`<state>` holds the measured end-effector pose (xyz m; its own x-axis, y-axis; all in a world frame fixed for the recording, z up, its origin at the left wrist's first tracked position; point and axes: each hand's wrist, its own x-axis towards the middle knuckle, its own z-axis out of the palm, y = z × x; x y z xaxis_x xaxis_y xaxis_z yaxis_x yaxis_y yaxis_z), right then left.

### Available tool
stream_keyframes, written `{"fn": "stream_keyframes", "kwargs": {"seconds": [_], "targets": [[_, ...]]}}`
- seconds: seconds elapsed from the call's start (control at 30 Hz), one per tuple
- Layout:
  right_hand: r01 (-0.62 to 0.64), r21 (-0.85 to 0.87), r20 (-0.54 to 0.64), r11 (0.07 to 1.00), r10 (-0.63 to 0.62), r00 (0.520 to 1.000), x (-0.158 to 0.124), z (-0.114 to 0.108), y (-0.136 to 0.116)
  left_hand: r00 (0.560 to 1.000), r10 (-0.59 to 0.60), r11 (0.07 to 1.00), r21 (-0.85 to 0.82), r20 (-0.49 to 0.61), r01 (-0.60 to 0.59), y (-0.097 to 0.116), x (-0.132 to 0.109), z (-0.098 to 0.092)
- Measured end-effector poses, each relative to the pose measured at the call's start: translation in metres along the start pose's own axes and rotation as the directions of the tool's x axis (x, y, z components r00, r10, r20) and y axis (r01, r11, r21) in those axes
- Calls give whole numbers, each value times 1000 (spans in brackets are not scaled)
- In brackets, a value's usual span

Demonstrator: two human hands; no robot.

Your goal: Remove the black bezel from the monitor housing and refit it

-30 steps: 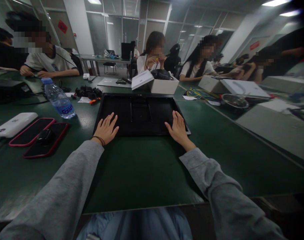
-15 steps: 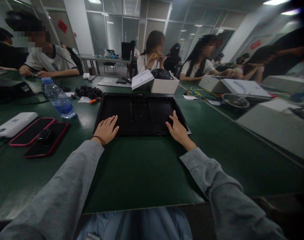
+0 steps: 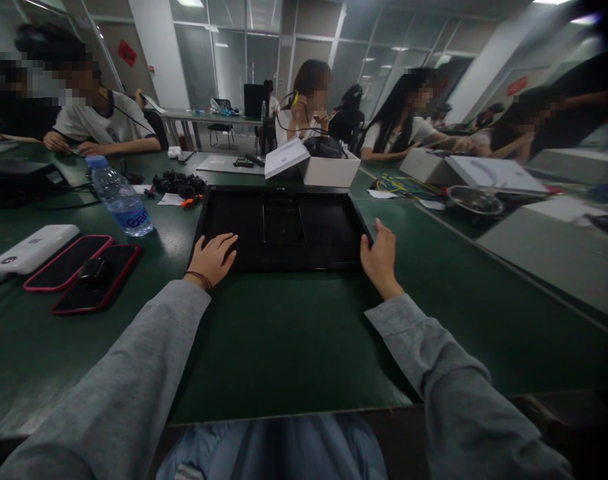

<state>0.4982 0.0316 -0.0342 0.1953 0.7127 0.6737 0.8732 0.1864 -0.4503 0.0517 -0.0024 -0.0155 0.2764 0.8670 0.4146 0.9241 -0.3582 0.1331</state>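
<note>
Flat on the table in front of me is a shallow black tray-like panel point(image 3: 329, 227) with a raised rim and a recessed section in its middle. My left hand point(image 3: 213, 259) rests over its near left corner, palm down, fingers extended and slightly spread. At the right rim is my right hand point(image 3: 383, 257), its thumb by the edge and its fingers pointing forward just outside it. The thumb stands apart from those fingers, which look loosely bent. Whether the right hand presses on the rim is hard to see.
A water bottle point(image 3: 127, 203), two red-edged phones point(image 3: 111, 287) and a white power bank point(image 3: 34, 247) lie to my left. Beyond the panel stands an open white box point(image 3: 331, 172). Cables point(image 3: 404, 187) and a metal bowl point(image 3: 474, 200) are at right. Several people sit around.
My right hand has moved right, from over the panel's inner surface to its right rim. My left hand has stayed nearly in place. A person opposite has raised a yellow-tipped cable.
</note>
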Motion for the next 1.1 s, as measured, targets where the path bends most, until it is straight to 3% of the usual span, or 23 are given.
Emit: {"fn": "stream_keyframes", "kwargs": {"seconds": [0.07,0.2,0.3,0.4,0.47,0.57,0.7,0.83,0.97,1.03,1.1], "targets": [[-144,49,-15,988,145,989,5,-1,15,994,20,999,-23,-104,-22,-2,0,-6],[-446,252,183,859,410,893,7,4,37,953,-107,994,-43,-284,99,-11,1,-13],[-477,349,264,807,404,876,3,5,39,887,-330,943,-76,-322,323,-26,3,-11],[-451,423,348,786,319,882,-1,6,27,801,-535,845,-155,-270,512,-45,6,-6],[-466,463,409,754,284,867,-4,10,15,764,-613,789,-196,-200,582,-57,7,-3],[-543,504,442,671,340,830,-5,20,-1,717,-670,742,-228,-195,631,-72,9,-2],[-600,488,416,633,436,798,-3,27,-16,673,-718,692,-281,-178,665,-86,8,-4],[-511,494,297,703,416,859,-2,21,-20,653,-751,650,-286,-99,704,-89,6,-4],[-452,516,185,727,420,888,0,11,-13,667,-739,663,-275,-90,697,-86,6,-4],[-444,541,103,715,467,878,3,6,-6,667,-742,659,-254,-68,708,-83,7,-6],[-459,563,4,687,553,833,7,2,3,658,-752,649,-209,-36,731,-81,7,-9]]}}
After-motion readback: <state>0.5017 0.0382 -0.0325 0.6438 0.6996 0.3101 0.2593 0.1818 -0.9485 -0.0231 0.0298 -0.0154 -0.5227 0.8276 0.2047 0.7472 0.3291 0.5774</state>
